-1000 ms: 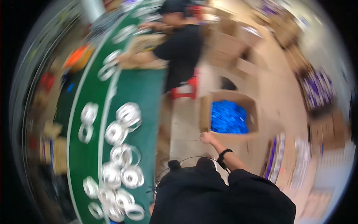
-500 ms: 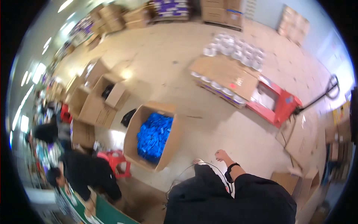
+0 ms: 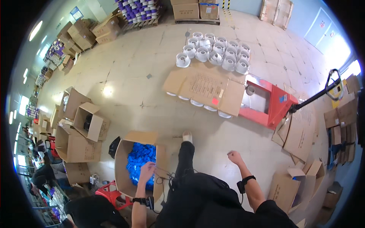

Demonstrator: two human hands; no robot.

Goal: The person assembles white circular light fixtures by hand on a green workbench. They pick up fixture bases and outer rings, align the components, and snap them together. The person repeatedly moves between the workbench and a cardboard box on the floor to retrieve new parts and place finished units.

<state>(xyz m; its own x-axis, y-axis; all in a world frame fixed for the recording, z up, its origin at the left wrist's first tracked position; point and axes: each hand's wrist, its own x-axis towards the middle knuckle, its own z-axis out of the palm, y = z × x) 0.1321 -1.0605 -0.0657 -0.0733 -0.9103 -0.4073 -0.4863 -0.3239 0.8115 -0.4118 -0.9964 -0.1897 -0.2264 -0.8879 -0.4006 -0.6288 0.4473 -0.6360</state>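
My left hand (image 3: 147,171) hangs over the near right side of an open cardboard box (image 3: 122,167), its fingers loosely curled with nothing visible in them. Many small shiny blue packets (image 3: 140,157) fill this box. A thin dark cable (image 3: 163,174) runs beside the hand toward my clothes. To the right, above the floor, my right hand (image 3: 235,157) is curled closed and touches nothing. Each wrist wears a black strap with a small device. One of my feet (image 3: 187,136) is stretched forward on the floor.
Ahead stand white round parts (image 3: 202,54) and a flat cardboard sheet (image 3: 201,84) by a red pallet jack (image 3: 262,102). Open cartons (image 3: 80,142) stand left, with a red stool (image 3: 114,194) and a person in black (image 3: 95,212) nearby. More cartons (image 3: 287,188) stand right.
My left hand has come into view over the box of blue packets. One foot has swung forward. The box and person now appear further left and lower, and the pallet jack nearer.
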